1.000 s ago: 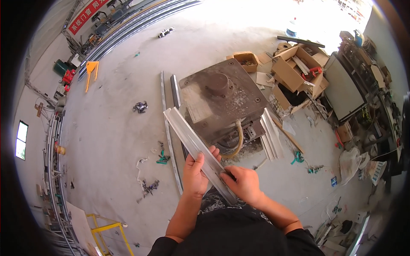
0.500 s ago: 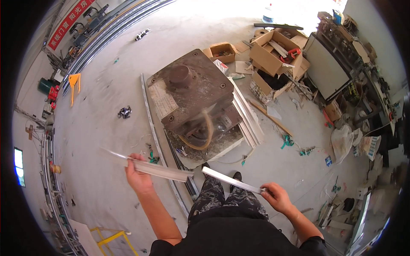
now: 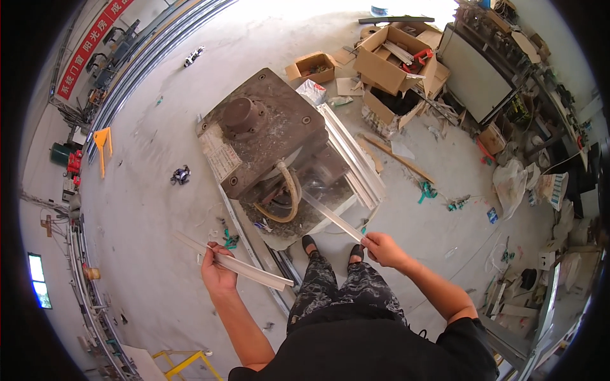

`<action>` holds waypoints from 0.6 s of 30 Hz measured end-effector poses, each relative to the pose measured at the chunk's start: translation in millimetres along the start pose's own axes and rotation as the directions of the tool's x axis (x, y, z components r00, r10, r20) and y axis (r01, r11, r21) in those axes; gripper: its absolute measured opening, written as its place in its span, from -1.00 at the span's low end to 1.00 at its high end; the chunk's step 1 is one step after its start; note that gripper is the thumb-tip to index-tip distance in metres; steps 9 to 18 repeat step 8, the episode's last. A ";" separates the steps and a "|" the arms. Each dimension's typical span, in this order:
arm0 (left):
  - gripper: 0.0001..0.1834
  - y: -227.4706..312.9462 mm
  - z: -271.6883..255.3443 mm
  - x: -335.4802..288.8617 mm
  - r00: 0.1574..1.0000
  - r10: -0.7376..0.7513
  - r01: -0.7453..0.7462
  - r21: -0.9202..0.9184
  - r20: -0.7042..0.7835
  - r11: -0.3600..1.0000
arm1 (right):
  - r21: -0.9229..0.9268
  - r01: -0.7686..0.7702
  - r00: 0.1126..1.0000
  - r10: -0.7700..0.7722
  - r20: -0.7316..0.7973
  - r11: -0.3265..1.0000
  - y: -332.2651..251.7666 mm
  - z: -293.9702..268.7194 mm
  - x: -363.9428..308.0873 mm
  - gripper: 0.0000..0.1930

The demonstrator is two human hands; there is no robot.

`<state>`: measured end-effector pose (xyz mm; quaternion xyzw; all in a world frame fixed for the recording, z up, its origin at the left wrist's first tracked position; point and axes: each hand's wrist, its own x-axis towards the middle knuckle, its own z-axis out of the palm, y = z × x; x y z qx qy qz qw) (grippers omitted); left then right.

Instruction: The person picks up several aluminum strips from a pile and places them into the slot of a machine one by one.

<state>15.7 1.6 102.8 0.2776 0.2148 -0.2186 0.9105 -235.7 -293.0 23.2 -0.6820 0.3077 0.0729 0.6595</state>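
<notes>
My left hand [image 3: 217, 273] is closed around a long pale profile strip [image 3: 257, 273]. That strip slopes from upper left down toward my legs, left of the heavy brown machine [image 3: 270, 124]. My right hand [image 3: 385, 249] grips the near end of another pale strip [image 3: 335, 219]. Its far end points up and left to the machine's front, close to a curved yellowish hose [image 3: 295, 197]; whether it touches anything there I cannot tell. The two strips are apart.
Long white profiles [image 3: 352, 159] lean along the machine's right side. Metal rails [image 3: 244, 222] lie on the floor to its left. Open cardboard boxes [image 3: 384, 66] stand beyond, right of the machine. A wooden stick [image 3: 406, 162] and green scraps [image 3: 427, 192] lie on the floor.
My right hand has moved up and left, carrying its strip's far end to the machine's front. My left hand has shifted slightly right and its strip tilts more steeply. The view has shifted too.
</notes>
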 end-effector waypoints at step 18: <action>-0.87 3.5 -15.7 0.8 1.000 0.015 -0.015 -0.043 -0.003 0.999 | 0.074 -0.129 0.989 0.124 0.076 0.989 -15.9 -22.3 5.5 -0.71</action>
